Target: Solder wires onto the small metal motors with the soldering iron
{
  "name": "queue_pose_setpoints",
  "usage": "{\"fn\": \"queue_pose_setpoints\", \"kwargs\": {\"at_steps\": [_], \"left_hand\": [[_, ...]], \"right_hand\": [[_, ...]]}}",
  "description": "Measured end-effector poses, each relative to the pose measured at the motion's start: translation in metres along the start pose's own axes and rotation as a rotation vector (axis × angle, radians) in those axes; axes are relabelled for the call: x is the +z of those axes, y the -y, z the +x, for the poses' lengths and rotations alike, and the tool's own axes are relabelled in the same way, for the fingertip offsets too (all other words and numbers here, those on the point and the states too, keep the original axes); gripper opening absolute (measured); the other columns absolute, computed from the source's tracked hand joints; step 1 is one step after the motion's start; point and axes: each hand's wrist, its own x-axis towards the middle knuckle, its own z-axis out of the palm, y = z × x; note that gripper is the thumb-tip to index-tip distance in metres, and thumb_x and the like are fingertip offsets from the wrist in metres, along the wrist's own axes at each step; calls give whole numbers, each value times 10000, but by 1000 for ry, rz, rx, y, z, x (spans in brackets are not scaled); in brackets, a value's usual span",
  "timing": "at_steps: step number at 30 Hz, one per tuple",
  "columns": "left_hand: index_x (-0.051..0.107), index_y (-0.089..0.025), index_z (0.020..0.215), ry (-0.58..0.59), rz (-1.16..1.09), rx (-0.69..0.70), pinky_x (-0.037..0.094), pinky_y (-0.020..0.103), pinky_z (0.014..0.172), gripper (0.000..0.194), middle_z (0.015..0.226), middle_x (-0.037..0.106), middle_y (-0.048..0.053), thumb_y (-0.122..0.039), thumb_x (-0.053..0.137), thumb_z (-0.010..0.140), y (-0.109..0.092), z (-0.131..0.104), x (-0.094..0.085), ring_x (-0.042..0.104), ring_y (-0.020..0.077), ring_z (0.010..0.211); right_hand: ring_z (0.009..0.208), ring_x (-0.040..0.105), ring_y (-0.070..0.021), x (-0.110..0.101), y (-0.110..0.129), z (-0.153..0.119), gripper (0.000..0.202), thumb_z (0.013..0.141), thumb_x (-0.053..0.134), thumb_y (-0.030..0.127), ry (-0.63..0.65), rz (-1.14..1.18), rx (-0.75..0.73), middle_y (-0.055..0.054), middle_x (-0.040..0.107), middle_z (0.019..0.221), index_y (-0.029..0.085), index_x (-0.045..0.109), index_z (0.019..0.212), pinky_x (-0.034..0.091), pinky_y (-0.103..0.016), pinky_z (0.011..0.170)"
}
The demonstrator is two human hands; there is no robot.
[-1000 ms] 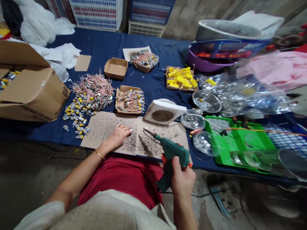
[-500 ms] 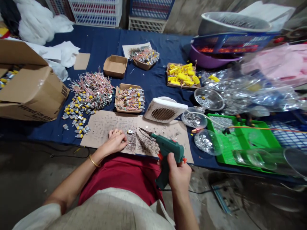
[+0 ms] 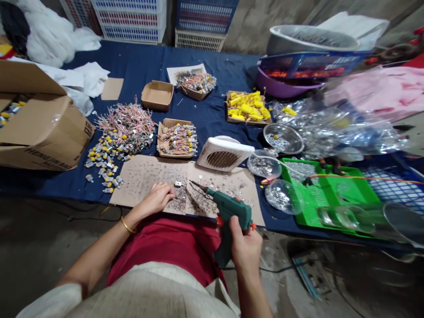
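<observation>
My right hand (image 3: 245, 243) is wrapped round the handle of a dark green soldering gun (image 3: 232, 210), whose tip points left over the cardboard sheet (image 3: 135, 170). On that sheet rests my left hand (image 3: 158, 196), fingertips pinched together. Thin pale wires (image 3: 179, 198) stick out at those fingertips; their other ends are hidden. A small silver motor with a yellow end (image 3: 178, 183) lies just beyond the left fingers, apart from them and left of the gun's tip. Dark specks and bits cover the cardboard.
Loose motors (image 3: 107, 165) and a wired heap (image 3: 127, 123) lie left, beside a carton (image 3: 43, 132). A tray of wired motors (image 3: 177, 138), a white vent fan (image 3: 225, 153), yellow parts (image 3: 247, 106), bowls of metal bits (image 3: 283, 196) and a green tray (image 3: 308, 212) stand around.
The whole view has shifted slightly with my head. Both hands, the soldering gun and the motor keep nearly the same places relative to the cardboard.
</observation>
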Motion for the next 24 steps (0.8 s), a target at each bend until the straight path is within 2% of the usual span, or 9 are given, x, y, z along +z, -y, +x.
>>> {"fn": "queue_pose_setpoints", "kwargs": {"at_steps": [3, 5, 9, 13, 18, 21, 24], "left_hand": [[622, -189, 902, -20, -44, -35, 382, 324, 842, 169, 872, 669, 37, -234, 460, 914, -1, 0, 1, 568, 182, 854], [625, -198, 938, -14, -24, -8, 383, 324, 846, 189, 897, 670, 31, -171, 443, 896, -1, -1, 1, 565, 180, 861], [655, -218, 897, 85, 59, 66, 371, 333, 868, 303, 960, 639, 34, -54, 412, 819, -4, -5, -4, 526, 191, 951], [643, -219, 940, 170, 86, 58, 361, 355, 895, 157, 1043, 587, 47, -193, 522, 843, -7, -6, -8, 483, 214, 1026], [659, -210, 846, 119, 74, 41, 363, 365, 905, 102, 1012, 600, 48, -296, 603, 839, -5, -2, -4, 490, 218, 1008], [680, -192, 784, 51, -111, 12, 397, 325, 883, 183, 925, 654, 50, -328, 578, 854, -1, 0, -3, 544, 196, 948], [700, -164, 782, 39, -344, -91, 440, 259, 753, 239, 822, 687, 45, -358, 572, 833, 3, 4, -6, 589, 158, 791]], "right_hand": [[383, 556, -178, 2, 4, -4, 571, 657, 646, 695, 53, 79, 83, -74, 615, 464, 131, 636, 563, 442, -265, 378], [376, 564, -186, 2, 5, -6, 586, 641, 653, 711, 72, 124, 118, -84, 624, 471, 128, 640, 583, 451, -271, 370], [387, 585, -200, 2, 7, -9, 606, 632, 651, 727, 70, 115, 126, -93, 635, 477, 122, 654, 608, 465, -274, 371], [387, 591, -201, 1, 11, -10, 624, 624, 637, 748, 64, 83, 98, -92, 640, 474, 124, 658, 593, 466, -266, 365], [389, 591, -199, -2, 7, -12, 614, 620, 650, 739, 69, 117, 116, -85, 640, 478, 125, 653, 599, 476, -269, 369], [379, 581, -194, -2, 3, -11, 590, 633, 676, 703, 74, 185, 166, -89, 644, 491, 113, 665, 650, 479, -275, 363], [383, 582, -189, 2, 5, -8, 571, 656, 677, 684, 102, 244, 167, -98, 654, 509, 113, 669, 658, 478, -271, 366]]}}
